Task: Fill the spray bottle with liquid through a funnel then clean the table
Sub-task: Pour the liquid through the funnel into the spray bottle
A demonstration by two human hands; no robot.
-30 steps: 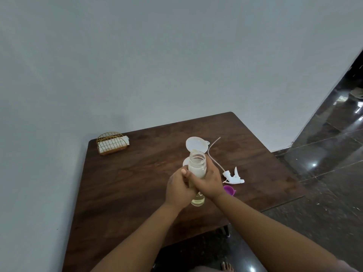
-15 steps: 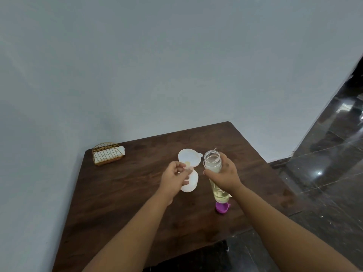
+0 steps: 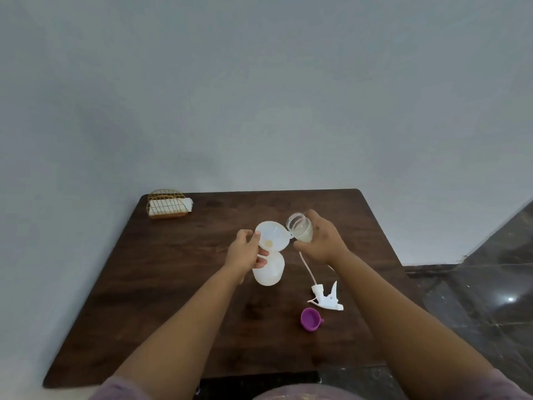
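A white funnel (image 3: 272, 235) sits in the neck of a white translucent spray bottle (image 3: 268, 271) standing mid-table. My left hand (image 3: 246, 252) grips the bottle's neck just under the funnel. My right hand (image 3: 320, 241) holds a clear bottle (image 3: 300, 225) of pale yellowish liquid, tilted with its open mouth toward the funnel's right rim. The white spray trigger head (image 3: 327, 298) with its long tube lies on the table to the right. A purple cap (image 3: 311, 319) lies near it.
The dark wooden table (image 3: 173, 284) stands in a corner against a pale wall. A gold wire napkin holder (image 3: 167, 204) with white napkins sits at the far left corner. Dark glossy floor lies to the right.
My right hand lifted the clear bottle off the table and tilted it toward the funnel. My left hand moved onto the spray bottle's neck. The camera view shifted.
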